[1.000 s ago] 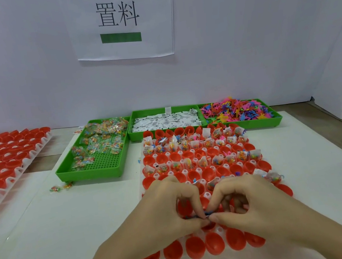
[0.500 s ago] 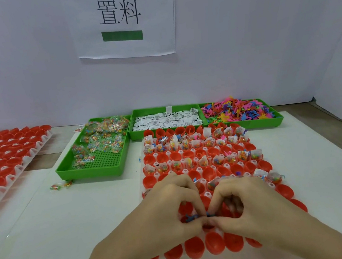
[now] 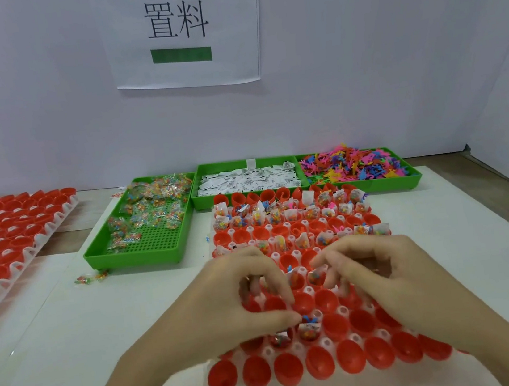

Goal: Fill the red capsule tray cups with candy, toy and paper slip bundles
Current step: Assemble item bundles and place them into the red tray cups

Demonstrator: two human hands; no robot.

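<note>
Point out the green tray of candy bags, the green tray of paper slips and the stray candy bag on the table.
Green tray of candy bags (image 3: pixel 144 254): head view, bare perforated floor.
Green tray of paper slips (image 3: pixel 227 165): head view, far rim.
Stray candy bag (image 3: pixel 91 277): head view, its middle.

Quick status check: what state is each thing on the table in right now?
Capsule tray: partly filled; far rows hold bundles, nearest row empty.
Bundle: seated in a cup, by left thumb tip.
Left hand: fingers curled over tray.
Right hand: fingers curled over tray.
Candy bin: partly emptied.
Slip bin: full.
Toy bin: full.
</note>
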